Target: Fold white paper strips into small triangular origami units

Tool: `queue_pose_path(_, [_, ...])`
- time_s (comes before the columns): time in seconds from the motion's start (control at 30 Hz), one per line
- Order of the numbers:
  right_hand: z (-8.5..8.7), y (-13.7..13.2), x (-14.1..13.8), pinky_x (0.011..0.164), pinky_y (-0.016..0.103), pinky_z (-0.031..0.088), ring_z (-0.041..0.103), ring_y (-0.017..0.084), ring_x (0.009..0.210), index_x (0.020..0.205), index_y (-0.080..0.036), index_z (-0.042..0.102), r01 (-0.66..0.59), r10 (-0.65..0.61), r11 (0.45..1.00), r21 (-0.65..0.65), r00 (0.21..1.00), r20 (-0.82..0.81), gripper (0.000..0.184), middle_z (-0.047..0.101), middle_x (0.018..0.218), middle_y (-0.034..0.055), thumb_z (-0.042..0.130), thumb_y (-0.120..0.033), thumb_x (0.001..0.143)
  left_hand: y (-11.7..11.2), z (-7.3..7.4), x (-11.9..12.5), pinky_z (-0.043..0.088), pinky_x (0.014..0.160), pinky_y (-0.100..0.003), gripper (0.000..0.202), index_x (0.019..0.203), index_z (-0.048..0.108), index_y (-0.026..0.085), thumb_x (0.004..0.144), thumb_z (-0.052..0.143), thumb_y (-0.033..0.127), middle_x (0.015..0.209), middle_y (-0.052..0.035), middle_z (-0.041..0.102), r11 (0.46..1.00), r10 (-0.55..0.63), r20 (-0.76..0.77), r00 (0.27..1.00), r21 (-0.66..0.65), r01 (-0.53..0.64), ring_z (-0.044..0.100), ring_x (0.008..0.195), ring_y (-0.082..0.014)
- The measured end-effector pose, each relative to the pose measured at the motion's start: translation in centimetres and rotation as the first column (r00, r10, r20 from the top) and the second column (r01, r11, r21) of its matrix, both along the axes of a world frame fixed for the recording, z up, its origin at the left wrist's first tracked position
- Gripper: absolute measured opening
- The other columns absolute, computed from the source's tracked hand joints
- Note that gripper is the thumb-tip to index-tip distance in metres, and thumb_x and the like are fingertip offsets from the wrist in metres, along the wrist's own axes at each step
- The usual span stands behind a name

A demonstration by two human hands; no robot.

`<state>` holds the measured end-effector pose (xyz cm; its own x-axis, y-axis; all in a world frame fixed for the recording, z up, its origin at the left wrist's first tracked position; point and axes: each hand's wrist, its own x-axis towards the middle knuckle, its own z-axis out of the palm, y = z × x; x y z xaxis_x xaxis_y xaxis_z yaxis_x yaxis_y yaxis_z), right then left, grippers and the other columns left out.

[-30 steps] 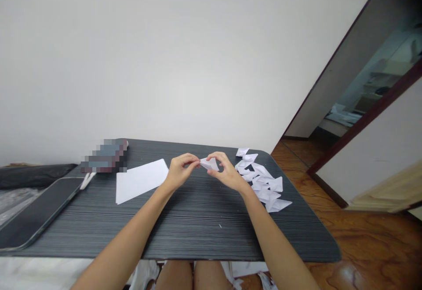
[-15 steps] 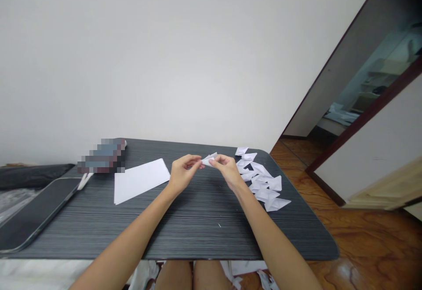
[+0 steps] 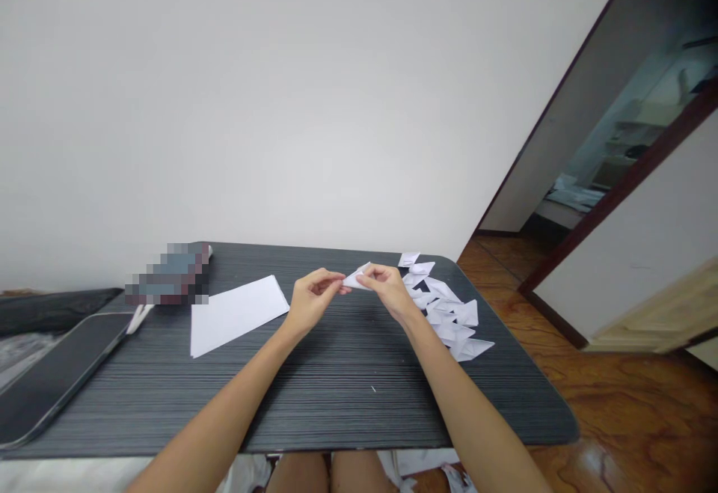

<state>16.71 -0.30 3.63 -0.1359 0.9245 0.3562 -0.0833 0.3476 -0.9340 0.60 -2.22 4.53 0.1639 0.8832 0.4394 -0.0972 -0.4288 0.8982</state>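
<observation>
Between my hands, above the dark table [image 3: 330,373], is a small folded piece of white paper [image 3: 354,279] with a pointed shape. My left hand [image 3: 314,295] pinches its left tip between thumb and fingers. On the other side my right hand [image 3: 387,287] grips the paper with the thumb on the near face. Several folded white paper pieces [image 3: 449,310] lie in a loose heap just right of my right hand. To the left of my left hand rests a stack of flat white paper sheets [image 3: 238,316].
A pixelated object [image 3: 171,274] sits at the table's back left. Near it are a white strap [image 3: 139,319] and a dark flat panel with rounded corners [image 3: 67,373]. The white wall [image 3: 314,104] rises behind the table. Wooden floor [image 3: 617,403] shows at right.
The folded paper now lies flatter between my fingers; its upper flaps stood more apart before. Both hands stay in nearly the same place. The view has shifted slightly.
</observation>
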Motion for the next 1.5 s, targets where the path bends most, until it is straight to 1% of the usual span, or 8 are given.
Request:
queue_pose_path(0.2, [0.6, -0.4, 0.2, 0.062, 0.024, 0.037, 0.05, 0.011, 0.061, 0.054, -0.015, 0.057, 0.035, -0.036, 0.999, 0.032, 0.999, 0.037, 0.016, 0.057, 0.06, -0.0007, 0.063, -0.027, 0.063, 0.0, 0.0, -0.4, 0.051, 0.067, -0.032, 0.019, 0.082, 0.061, 0.011, 0.073, 0.052, 0.025, 0.069, -0.0066, 0.066, 0.995, -0.104, -0.059, 0.993, -0.01, 0.103, 0.064, 0.064, -0.0181])
queue_pose_path(0.53, [0.5, -0.4, 0.2, 0.057, 0.023, 0.036, 0.047, 0.01, 0.056, 0.054, -0.014, 0.054, 0.133, -0.144, 0.988, 0.082, 0.979, 0.144, 0.02, 0.053, 0.056, -0.0012, 0.06, -0.031, 0.064, 0.1, -0.3, -0.3, 0.052, 0.067, -0.034, 0.021, 0.081, 0.061, 0.008, 0.07, 0.055, 0.025, 0.068, -0.0083, 0.068, 0.996, -0.068, -0.055, 0.996, -0.066, 0.064, 0.064, 0.065, -0.02])
queue_pose_path(0.77, [0.3, -0.4, 0.2, 0.056, 0.022, 0.035, 0.046, 0.01, 0.057, 0.056, -0.014, 0.053, 0.15, -0.164, 0.984, 0.097, 0.973, 0.159, 0.02, 0.053, 0.059, -0.0008, 0.058, -0.031, 0.065, 0.2, -1.0, -0.6, 0.052, 0.071, -0.034, 0.024, 0.085, 0.061, 0.008, 0.067, 0.058, 0.024, 0.075, -0.0097, 0.068, 0.995, -0.09, -0.094, 0.992, -0.042, 0.086, 0.064, 0.07, -0.0207])
queue_pose_path(0.97, [0.6, -0.8, 0.0, 0.053, 0.021, 0.034, 0.043, 0.009, 0.053, 0.055, -0.014, 0.051, 0.17, -0.192, 0.978, 0.119, 0.959, 0.211, 0.022, 0.05, 0.056, -0.0018, 0.057, -0.032, 0.066, 0.1, -0.5, -0.3, 0.052, 0.065, -0.032, 0.024, 0.082, 0.059, 0.007, 0.068, 0.058, 0.027, 0.067, -0.0086, 0.067, 0.989, -0.066, -0.103, 0.992, -0.138, 0.052, 0.064, 0.064, -0.0201])
queue_pose_path(1.07, [0.7, -1.1, -0.4, 0.053, 0.021, 0.034, 0.043, 0.009, 0.053, 0.056, -0.014, 0.053, 0.181, -0.211, 0.975, 0.13, 0.937, 0.277, 0.021, 0.051, 0.057, -0.0016, 0.056, -0.032, 0.066, 0.2, -0.3, -0.2, 0.051, 0.056, -0.028, 0.025, 0.082, 0.058, 0.008, 0.069, 0.057, 0.029, 0.062, -0.0063, 0.064, 0.982, -0.121, -0.152, 0.981, -0.162, 0.096, 0.063, 0.055, -0.0174])
queue_pose_path(1.17, [0.8, -1.4, -0.7, 0.056, 0.022, 0.034, 0.045, 0.009, 0.054, 0.056, -0.014, 0.055, 0.198, -0.237, 0.97, 0.144, 0.908, 0.347, 0.021, 0.053, 0.057, -0.0013, 0.056, -0.033, 0.065, 0.5, -0.7, -0.2, 0.048, 0.047, -0.024, 0.025, 0.072, 0.058, 0.008, 0.071, 0.055, 0.032, 0.055, -0.0052, 0.062, 0.968, -0.2, -0.205, 0.958, -0.192, 0.161, 0.06, 0.047, -0.0147])
queue_pose_path(1.33, [0.8, -1.6, -0.8, 0.058, 0.022, 0.035, 0.046, 0.009, 0.054, 0.057, -0.015, 0.057, 0.205, -0.244, 0.969, 0.138, 0.88, 0.407, 0.021, 0.054, 0.056, -0.0019, 0.056, -0.034, 0.065, 1.0, -1.6, -0.3, 0.047, 0.048, -0.024, 0.031, 0.066, 0.057, 0.008, 0.073, 0.052, 0.037, 0.057, -0.007, 0.062, 0.955, -0.253, -0.216, 0.943, -0.21, 0.208, 0.059, 0.047, -0.0141])
queue_pose_path(1.5, [0.5, -1.4, -0.7, 0.06, 0.023, 0.037, 0.048, 0.01, 0.056, 0.058, -0.015, 0.057, 0.2, -0.216, 0.976, 0.082, 0.893, 0.395, 0.023, 0.055, 0.056, -0.002, 0.058, -0.037, 0.064, 0.8, -1.4, -0.2, 0.047, 0.048, -0.024, 0.031, 0.064, 0.057, 0.008, 0.071, 0.053, 0.037, 0.055, -0.0069, 0.062, 0.946, -0.273, -0.187, 0.944, -0.233, 0.227, 0.059, 0.047, -0.014])
